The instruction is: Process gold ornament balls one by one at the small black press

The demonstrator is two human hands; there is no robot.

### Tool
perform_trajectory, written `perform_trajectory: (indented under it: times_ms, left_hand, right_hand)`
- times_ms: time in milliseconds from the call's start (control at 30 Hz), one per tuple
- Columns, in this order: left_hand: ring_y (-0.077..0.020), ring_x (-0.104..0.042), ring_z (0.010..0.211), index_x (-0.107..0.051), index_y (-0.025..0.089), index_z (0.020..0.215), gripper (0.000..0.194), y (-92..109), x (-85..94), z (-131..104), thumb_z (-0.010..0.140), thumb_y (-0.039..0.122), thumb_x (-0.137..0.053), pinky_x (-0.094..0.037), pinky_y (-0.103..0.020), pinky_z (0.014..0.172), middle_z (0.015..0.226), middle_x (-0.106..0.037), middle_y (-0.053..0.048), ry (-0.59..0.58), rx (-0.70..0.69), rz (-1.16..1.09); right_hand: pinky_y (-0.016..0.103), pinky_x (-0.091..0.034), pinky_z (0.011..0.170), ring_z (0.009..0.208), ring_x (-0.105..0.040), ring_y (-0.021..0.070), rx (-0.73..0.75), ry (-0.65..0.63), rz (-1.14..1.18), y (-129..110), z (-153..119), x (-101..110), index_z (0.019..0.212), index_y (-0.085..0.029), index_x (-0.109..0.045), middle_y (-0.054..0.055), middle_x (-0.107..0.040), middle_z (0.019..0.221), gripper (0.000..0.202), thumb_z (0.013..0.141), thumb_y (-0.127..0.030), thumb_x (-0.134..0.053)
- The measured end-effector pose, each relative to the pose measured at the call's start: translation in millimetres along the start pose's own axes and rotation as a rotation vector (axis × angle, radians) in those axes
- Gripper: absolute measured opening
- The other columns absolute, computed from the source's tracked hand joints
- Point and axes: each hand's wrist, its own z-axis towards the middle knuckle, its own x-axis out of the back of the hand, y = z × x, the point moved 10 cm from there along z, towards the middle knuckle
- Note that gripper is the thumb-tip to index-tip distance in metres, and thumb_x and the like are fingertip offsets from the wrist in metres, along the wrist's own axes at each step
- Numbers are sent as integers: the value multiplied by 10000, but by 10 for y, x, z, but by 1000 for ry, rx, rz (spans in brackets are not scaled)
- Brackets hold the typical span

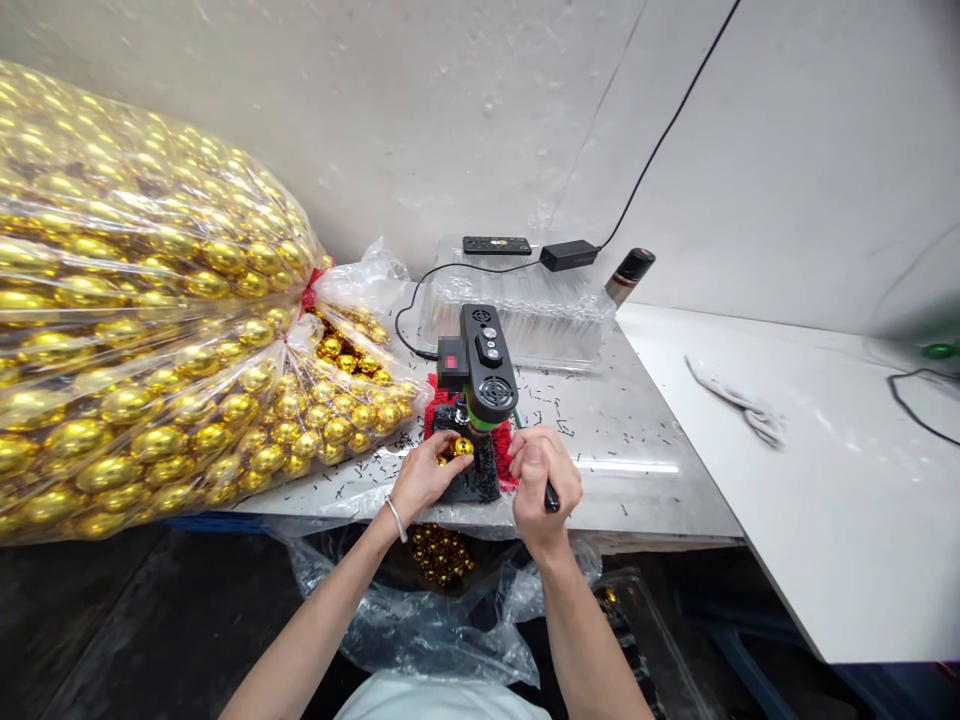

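A bag of balls (150, 330) lies left of the machine (487, 360), with seemingly a tray (570, 345) behind.

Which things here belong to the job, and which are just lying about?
Seemingly in use:
gold balls in left hand
handle in right hand
machine
adapter

Apparently lying about:
flat black object
black-capped cylinder

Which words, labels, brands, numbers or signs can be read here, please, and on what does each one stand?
No text can be read.
Black machine: button marks too small.
Box at its side: reddish patch pixelated.
Flat black object at the back: markings too small.
Dark-capped cylinder: markings too blurred.
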Motion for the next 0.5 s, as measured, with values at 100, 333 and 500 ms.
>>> perform_trajectory:
  times_ms: [100,333,500]
  left_hand:
    - [-251,-667,1009,-627,213,1052,305,64,-21,29,772,328,-669,-488,-363,891,1042,-727,-74,-2,-13,179]
    - [-268,-664,959,-611,212,1080,327,132,-19,25,803,382,-652,-485,-349,815,973,-726,-89,47,-52,464]
    - [-256,-665,919,-602,200,1163,383,110,-19,-76,828,384,-630,-481,-332,790,949,-717,-91,11,-58,595]
  right_hand:
    - [282,-394,596,674,-535,134,5,-10,3,0,-10,-2,630,-206,-430,0,-500,638,296,900,-96,-374]
    - [281,-404,604,677,-534,137,11,-29,8,-9,-15,-7,635,-205,-433,-1,-497,629,287,896,-96,-381]
    - [281,-405,601,679,-542,139,14,-31,-2,-16,-16,-12,637,-205,-441,0,-497,626,287,894,-93,-377]
